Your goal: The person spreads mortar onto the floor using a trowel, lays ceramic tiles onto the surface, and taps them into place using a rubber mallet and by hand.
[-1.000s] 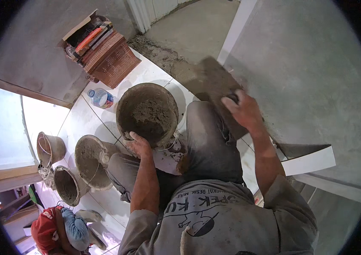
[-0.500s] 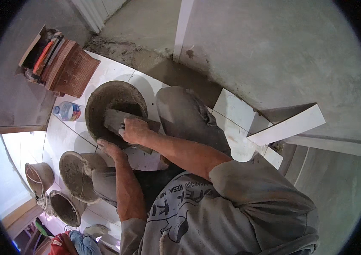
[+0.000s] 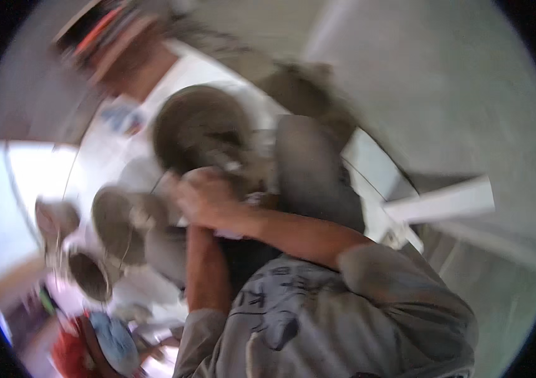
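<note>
Over the near rim of a round mortar bucket (image 3: 189, 120), my right hand (image 3: 214, 198) is closed on what looks like a dark flat float (image 3: 239, 183), blurred and partly behind my fingers. My left hand (image 3: 176, 186) is at the bucket's near left rim, just beside and partly behind my right hand; its fingers are smeared by motion. Grey mortar lies inside the bucket, which stands between my bent right knee (image 3: 309, 170) and a water bottle (image 3: 120, 120) on the white tiles.
More cement-stained buckets (image 3: 116, 223) stand at the left, above red and blue cloth (image 3: 107, 340). A brown box of items (image 3: 135, 66) is at the top left. A grey wall (image 3: 444, 82), wet cement strip (image 3: 306, 88) and white board (image 3: 444, 198) are at the right.
My right hand moved from over the cement strip into the bucket with the float, then slightly toward me, beside my left hand. The view shifted and is now blurred.
</note>
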A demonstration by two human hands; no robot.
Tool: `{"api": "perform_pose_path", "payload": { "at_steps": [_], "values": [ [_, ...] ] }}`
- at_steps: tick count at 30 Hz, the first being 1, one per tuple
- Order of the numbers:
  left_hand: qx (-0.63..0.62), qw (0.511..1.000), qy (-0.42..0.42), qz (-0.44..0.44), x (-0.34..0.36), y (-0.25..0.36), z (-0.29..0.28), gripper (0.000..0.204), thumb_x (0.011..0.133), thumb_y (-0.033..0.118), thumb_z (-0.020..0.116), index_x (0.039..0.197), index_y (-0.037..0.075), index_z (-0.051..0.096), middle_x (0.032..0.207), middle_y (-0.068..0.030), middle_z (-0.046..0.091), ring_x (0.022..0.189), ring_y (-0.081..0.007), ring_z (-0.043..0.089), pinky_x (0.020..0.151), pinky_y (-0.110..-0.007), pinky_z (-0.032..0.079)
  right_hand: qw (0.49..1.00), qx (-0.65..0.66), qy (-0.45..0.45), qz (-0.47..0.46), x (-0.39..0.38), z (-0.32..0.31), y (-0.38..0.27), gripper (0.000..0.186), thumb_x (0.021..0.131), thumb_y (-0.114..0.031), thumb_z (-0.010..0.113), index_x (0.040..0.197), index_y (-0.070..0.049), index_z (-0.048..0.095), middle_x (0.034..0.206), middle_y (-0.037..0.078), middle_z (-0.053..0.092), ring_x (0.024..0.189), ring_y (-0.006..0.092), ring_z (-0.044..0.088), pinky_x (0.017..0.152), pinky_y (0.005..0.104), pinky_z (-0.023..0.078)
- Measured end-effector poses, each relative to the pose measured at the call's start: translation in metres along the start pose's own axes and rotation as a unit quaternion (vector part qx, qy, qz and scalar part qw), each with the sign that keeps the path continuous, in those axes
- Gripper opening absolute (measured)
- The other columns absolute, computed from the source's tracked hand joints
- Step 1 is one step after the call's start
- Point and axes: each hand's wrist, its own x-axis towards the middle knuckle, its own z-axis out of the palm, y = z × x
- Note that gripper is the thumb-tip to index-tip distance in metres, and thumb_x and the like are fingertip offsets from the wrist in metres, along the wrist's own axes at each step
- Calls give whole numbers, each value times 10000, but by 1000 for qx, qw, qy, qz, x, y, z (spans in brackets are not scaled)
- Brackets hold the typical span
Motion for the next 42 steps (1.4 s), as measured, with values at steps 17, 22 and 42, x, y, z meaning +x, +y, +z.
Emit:
{"api": "perform_pose_path", "payload": {
  "at_steps": [17,22,42],
  "values": [
    [-543,784,268,-137,-51,-7,-186,411,904,240,508,1214,-20,436,1119,-138,516,999,-261,568,807,-327,474,991,-54,5,-120,19,-43,20,249,806,-195,586,960,-6,533,957,173,540,928,351,514,821,428,411],
    [-496,824,256,-91,-71,-18,-189,441,907,253,513,1185,-81,435,1128,-150,498,1027,-294,554,856,-339,455,983,-61,-65,-159,24,-10,2,305,797,-227,601,1003,-17,522,968,179,533,941,355,505,823,435,408],
    [-449,871,134,-151,-76,21,-133,449,891,304,514,1189,-32,497,1152,-122,539,1055,-233,531,901,-323,389,932,-183,-267,-166,-66,18,36,491,807,-288,561,1165,28,448,1234,288,392,1190,430,349,981,443,325]
  ]
}}
